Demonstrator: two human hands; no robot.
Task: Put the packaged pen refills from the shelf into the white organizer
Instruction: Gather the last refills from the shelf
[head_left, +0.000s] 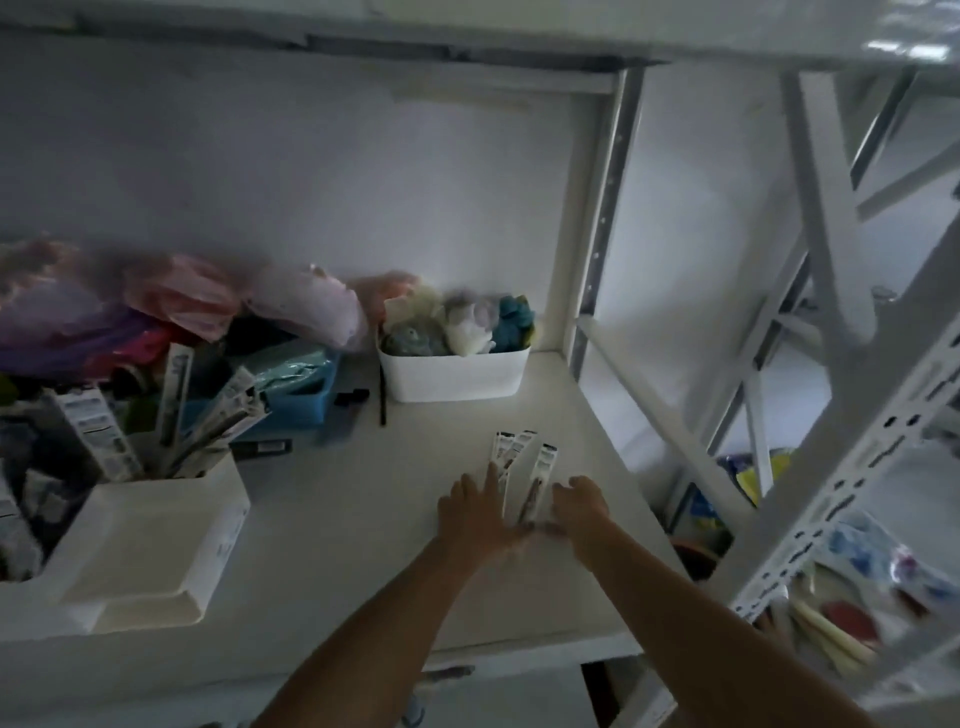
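Step in hand: gathering refill packs (522, 470) near the shelf's (332, 519) right edge. Left hand (475, 512) flat, fingers spread on them; right hand (582, 506) open alongside. Next: pinch the packs, carry to white organizer (171, 525) at left.

I reach both bare forearms forward and up from the lower edge of the view, converging toward the middle. My left hand (475, 512) lies palm down with fingers spread and extended; my right hand (579, 501) sits just beside it, knuckles up and fingers curled downward. The thumbs' meeting area is blurred, so any grasp is unclear.
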